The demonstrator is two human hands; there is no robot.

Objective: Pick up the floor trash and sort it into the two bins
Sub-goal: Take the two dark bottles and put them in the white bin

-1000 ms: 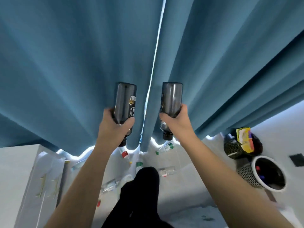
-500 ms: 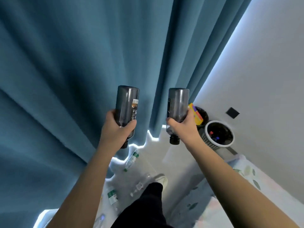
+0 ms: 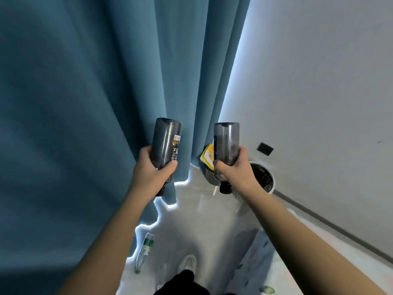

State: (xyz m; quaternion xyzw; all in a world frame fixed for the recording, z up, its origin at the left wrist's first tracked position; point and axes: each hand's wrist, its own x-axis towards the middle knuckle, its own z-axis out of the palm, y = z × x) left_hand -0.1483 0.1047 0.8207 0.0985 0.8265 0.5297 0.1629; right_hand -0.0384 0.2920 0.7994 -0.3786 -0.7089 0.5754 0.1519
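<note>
Head cam looks down along both outstretched arms, and each one holds a dark smoky bottle upside down, cap end pointing at the floor (image 3: 202, 209). So the left hand (image 3: 152, 173) has its fingers wrapped round the lower part of the labelled bottle (image 3: 167, 141), and the right hand (image 3: 234, 169) grips the plainer bottle (image 3: 226, 143) the same way, thumb across the front. Both bottles are up in the air, well clear of the floor. Both bins sit in the far corner of the floor where the blue curtain (image 3: 85, 103) meets the wall (image 3: 319, 81): the white bin (image 3: 273, 179) is just past the right hand, and the darker bin (image 3: 209, 177) beside it is mostly hidden behind that hand, with a yellow packet (image 3: 207, 155) poking out. Along the curtain edge of the floor a clear bottle (image 3: 145, 250) with a green label lies on its side, and a second clear one (image 3: 161, 273) lies near a white shoe (image 3: 187, 262)
</note>
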